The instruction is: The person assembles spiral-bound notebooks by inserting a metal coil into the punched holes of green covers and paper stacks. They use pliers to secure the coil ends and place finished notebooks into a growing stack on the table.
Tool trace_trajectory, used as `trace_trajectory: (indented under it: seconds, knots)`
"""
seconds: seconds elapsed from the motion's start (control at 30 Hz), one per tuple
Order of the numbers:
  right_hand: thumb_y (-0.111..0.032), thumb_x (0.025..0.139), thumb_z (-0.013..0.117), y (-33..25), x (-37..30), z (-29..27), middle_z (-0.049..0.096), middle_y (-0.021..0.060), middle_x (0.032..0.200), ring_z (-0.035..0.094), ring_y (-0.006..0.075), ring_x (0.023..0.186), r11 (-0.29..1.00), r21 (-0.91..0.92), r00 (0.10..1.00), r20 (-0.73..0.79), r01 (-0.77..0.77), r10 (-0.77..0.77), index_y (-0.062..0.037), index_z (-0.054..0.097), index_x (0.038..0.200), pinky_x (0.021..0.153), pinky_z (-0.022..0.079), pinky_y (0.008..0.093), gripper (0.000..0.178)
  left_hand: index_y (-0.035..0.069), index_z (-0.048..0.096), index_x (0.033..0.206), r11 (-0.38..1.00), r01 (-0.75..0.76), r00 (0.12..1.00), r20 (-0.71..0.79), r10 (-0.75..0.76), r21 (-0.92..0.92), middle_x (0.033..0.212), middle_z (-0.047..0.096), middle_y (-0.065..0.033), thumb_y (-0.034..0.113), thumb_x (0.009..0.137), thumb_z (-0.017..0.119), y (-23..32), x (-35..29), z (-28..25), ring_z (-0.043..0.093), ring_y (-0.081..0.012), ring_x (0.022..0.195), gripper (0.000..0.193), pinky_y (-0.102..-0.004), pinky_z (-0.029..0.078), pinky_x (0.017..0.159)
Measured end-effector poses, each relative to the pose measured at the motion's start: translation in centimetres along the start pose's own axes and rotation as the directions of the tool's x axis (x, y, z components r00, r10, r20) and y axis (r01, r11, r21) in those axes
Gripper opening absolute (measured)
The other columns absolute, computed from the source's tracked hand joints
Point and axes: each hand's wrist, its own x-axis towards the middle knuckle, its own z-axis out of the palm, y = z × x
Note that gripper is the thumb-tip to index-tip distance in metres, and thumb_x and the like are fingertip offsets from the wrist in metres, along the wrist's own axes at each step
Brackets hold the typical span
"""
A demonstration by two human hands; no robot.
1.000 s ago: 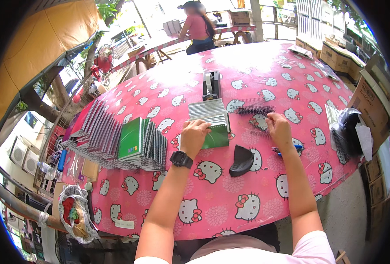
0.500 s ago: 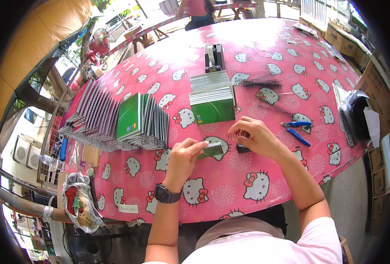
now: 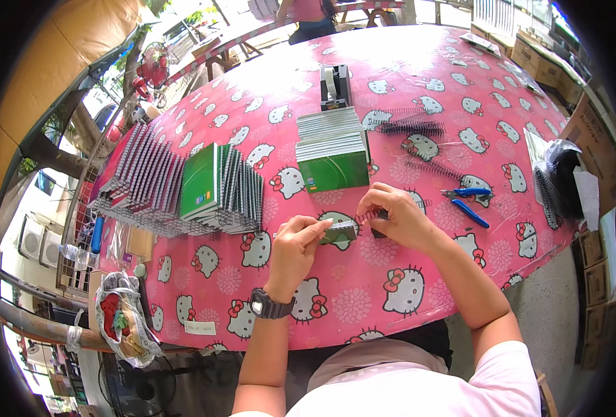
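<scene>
My left hand (image 3: 296, 249), with a black watch on its wrist, pinches a small green notebook (image 3: 341, 235) by its near-left part, tilted so its pale top edge shows. In my right hand (image 3: 398, 214) the fingers close on a thin dark spiral binding coil (image 3: 365, 217). The coil's left end is at the notebook's right corner; whether it has entered the holes is too small to tell. A small dark object (image 3: 379, 231) lies under my right fingers, partly hidden. Beyond my hands stands a block of green-covered notebooks (image 3: 332, 172).
Spiral-bound notebooks stand in stacks, green (image 3: 202, 182) and purple (image 3: 124, 149), at left. A tape dispenser (image 3: 335, 89) stands farther back. Loose spiral coils (image 3: 412, 128) and blue-handled cutters (image 3: 469, 207) lie at right. A plastic bag (image 3: 122, 320) hangs at the near-left edge.
My right hand has moved a little left with the coil, bringing its end up to the notebook. My left hand keeps its pinch, and the view has shifted slightly.
</scene>
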Motion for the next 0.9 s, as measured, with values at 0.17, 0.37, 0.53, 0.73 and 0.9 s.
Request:
trace_trajectory:
  seconds: [0.17, 0.37, 0.53, 0.73, 0.9]
  knots:
    - [0.012, 0.066, 0.062, 0.3, 0.0, 0.3, 0.054, 0.0067, 0.084, 0.060, 0.0197, 0.077, 1.000, -0.006, 0.999, -0.038, 0.008, -0.008, -0.0023, 0.060, 0.087, 0.068, 0.049, 0.0303, 0.025, 0.013, 0.072, 0.099, 1.000, 0.012, 1.000, 0.001, -0.012, -0.015, 0.084, 0.064, -0.0037, -0.004, 0.075, 0.066, 0.0, 0.0, 0.1, 0.060, -0.0206, 0.077, 0.030, -0.0324, 0.047, 0.073]
    - [0.007, 0.071, 0.064, 0.5, -0.2, 0.5, 0.058, 0.0070, 0.087, 0.060, 0.0236, 0.076, 0.995, -0.050, 0.996, 0.045, 0.083, -0.081, -0.0022, 0.061, 0.089, 0.069, 0.049, 0.0327, 0.021, 0.011, 0.072, 0.099, 1.000, -0.003, 1.000, -0.024, 0.003, 0.016, 0.084, 0.065, -0.0050, -0.006, 0.075, 0.066, 0.1, 0.0, 0.0, 0.061, -0.0180, 0.073, 0.031, -0.0302, 0.048, 0.068]
    - [-0.003, 0.078, 0.067, 1.1, -0.2, -0.1, 0.060, 0.0109, 0.091, 0.061, 0.0295, 0.082, 0.999, -0.037, 0.965, 0.258, -0.028, 0.036, -0.0025, 0.062, 0.098, 0.074, 0.048, 0.0377, 0.021, 0.010, 0.071, 0.099, 0.999, 0.017, 1.000, -0.009, -0.017, 0.030, 0.085, 0.063, -0.0050, 0.004, 0.073, 0.071, 0.0, 0.1, 0.1, 0.060, -0.0197, 0.078, 0.026, -0.0337, 0.045, 0.076]
    - [-0.007, 0.083, 0.064, -0.1, -0.2, -0.2, 0.063, 0.0180, 0.095, 0.063, 0.0309, 0.086, 0.998, 0.021, 0.979, 0.194, 0.058, -0.061, -0.0026, 0.052, 0.117, 0.074, 0.050, 0.0386, 0.037, 0.012, 0.063, 0.106, 0.996, -0.014, 1.000, 0.004, 0.014, 0.091, 0.088, 0.060, -0.0030, 0.020, 0.070, 0.078, 2.5, 1.0, 1.2, 0.057, -0.0211, 0.082, 0.040, -0.0352, 0.038, 0.078]
    - [-0.010, 0.088, 0.060, 0.5, -0.4, -0.1, 0.067, 0.0091, 0.081, 0.065, 0.0183, 0.073, 0.991, 0.098, 0.972, 0.226, -0.087, 0.063, -0.0061, 0.051, 0.123, 0.063, 0.050, 0.0290, 0.036, 0.013, 0.063, 0.099, 0.994, -0.030, 0.999, -0.014, 0.031, 0.104, 0.081, 0.062, 0.0015, 0.027, 0.077, 0.073, 2.7, 0.2, 1.6, 0.056, -0.0172, 0.079, 0.027, -0.0339, 0.033, 0.077]
